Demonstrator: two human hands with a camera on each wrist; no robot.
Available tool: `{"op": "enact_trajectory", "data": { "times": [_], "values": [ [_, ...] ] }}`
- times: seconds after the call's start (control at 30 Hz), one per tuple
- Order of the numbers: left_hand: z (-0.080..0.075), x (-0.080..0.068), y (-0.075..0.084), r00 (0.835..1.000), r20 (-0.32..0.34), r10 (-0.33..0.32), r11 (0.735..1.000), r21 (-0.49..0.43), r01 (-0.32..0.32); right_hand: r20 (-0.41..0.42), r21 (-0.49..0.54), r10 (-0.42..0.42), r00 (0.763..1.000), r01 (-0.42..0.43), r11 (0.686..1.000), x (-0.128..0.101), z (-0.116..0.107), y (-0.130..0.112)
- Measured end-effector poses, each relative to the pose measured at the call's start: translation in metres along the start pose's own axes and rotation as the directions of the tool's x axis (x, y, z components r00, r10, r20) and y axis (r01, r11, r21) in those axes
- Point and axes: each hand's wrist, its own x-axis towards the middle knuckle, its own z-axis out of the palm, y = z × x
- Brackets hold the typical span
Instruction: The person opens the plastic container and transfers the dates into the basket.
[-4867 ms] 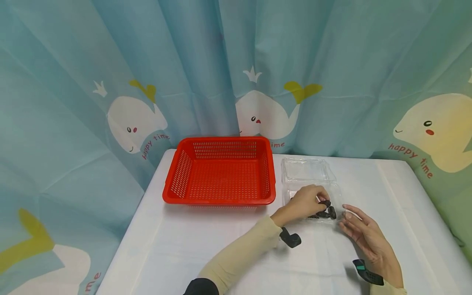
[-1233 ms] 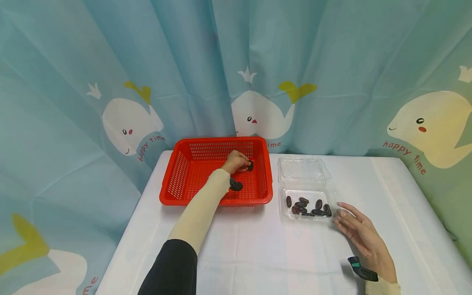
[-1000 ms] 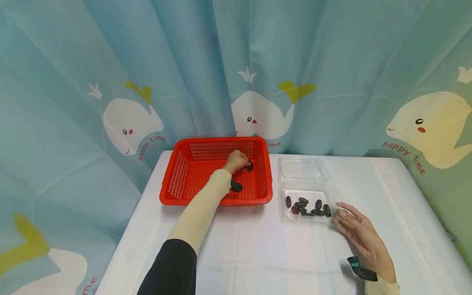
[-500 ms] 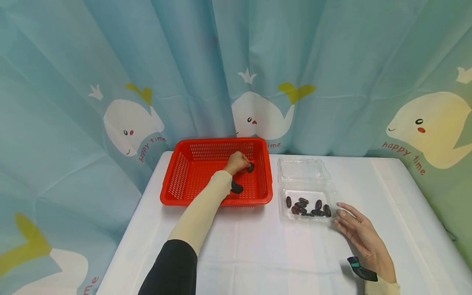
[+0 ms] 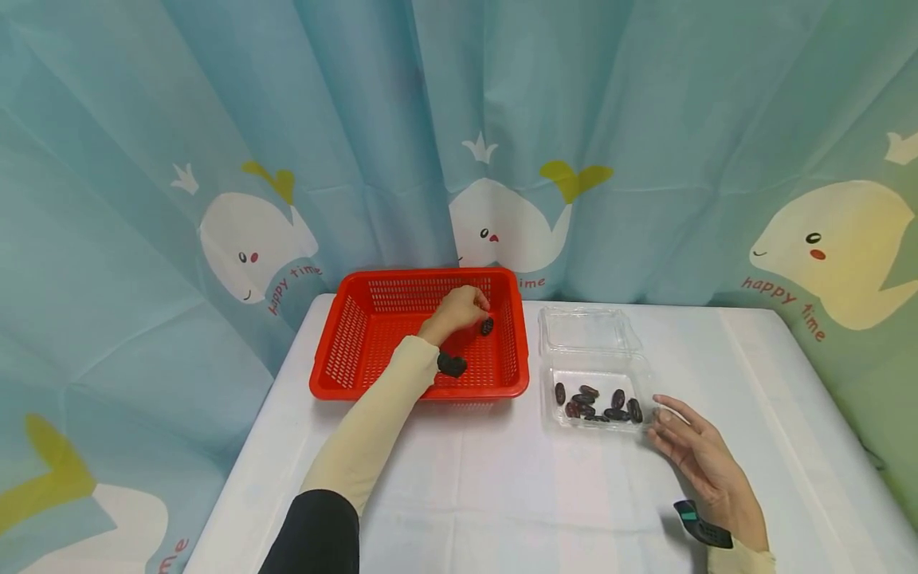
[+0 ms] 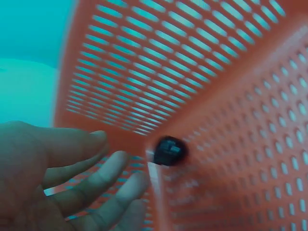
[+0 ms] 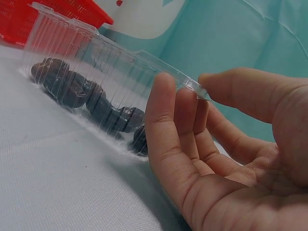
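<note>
In the head view, my left hand (image 5: 457, 312) is inside the red plastic basket (image 5: 343, 351). Its fingers are spread loosely and hold nothing. One dark date (image 5: 487, 326) lies by the basket's right side, just beyond the fingertips; the left wrist view shows a gap between this date (image 6: 170, 150) and the fingers. My right hand (image 5: 706, 462) pinches the right corner of a clear plastic box (image 5: 602, 378) between thumb and fingers, as the right wrist view shows at the box's rim (image 7: 191, 87). Several wrinkled dates (image 5: 617, 414) lie along the front of that box.
The box's clear lid (image 5: 584, 328) is folded back behind it. Basket and box stand side by side on a white-covered table (image 5: 502, 494). A blue-green curtain (image 5: 387, 159) with printed whales hangs right behind the table.
Earlier my left hand was among the dates in the box, then held a date down in the basket. Now it has let go and drawn slightly back. My right hand has stayed at the box.
</note>
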Motion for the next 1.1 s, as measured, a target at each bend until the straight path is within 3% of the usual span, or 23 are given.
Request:
{"op": "enact_trajectory", "data": {
  "times": [0.13, 0.33, 0.53, 0.63, 0.83, 0.9, 1.1],
  "values": [
    [-0.007, -0.014, 0.013, 0.999, -0.019, 0.048, 0.999, 0.015, -0.048, 0.013, 0.02, 0.002, 1.0, -0.002, 1.0, -0.001, 0.0, -0.001],
    [-0.006, -0.04, 0.037, 0.986, -0.082, 0.144, 0.983, 0.127, -0.133, 0.011, 0.013, -0.003, 1.0, 0.002, 1.0, -0.002, -0.001, -0.001],
    [-0.002, -0.062, 0.056, 0.966, -0.067, 0.248, 0.956, 0.179, -0.233, 0.006, 0.007, -0.004, 1.0, 0.004, 1.0, -0.002, -0.001, 0.001],
    [0.0, -0.068, 0.062, 0.942, -0.011, 0.335, 0.921, 0.214, -0.325, 0.01, 0.008, -0.004, 1.0, 0.004, 1.0, -0.001, 0.0, 0.001],
    [0.006, -0.074, 0.073, 0.856, 0.119, 0.503, 0.828, 0.219, -0.517, 0.014, 0.006, -0.008, 1.0, 0.008, 1.0, 0.0, 0.001, -0.001],
    [0.009, -0.074, 0.077, 0.834, 0.138, 0.535, 0.809, 0.199, -0.552, 0.018, -0.008, -0.008, 1.0, 0.008, 1.0, 0.0, 0.001, -0.001],
    [0.021, -0.072, 0.088, 0.79, 0.244, 0.562, 0.781, 0.16, -0.604, 0.036, -0.02, -0.005, 0.999, 0.005, 1.0, -0.001, -0.002, 0.0]
  ]
}}
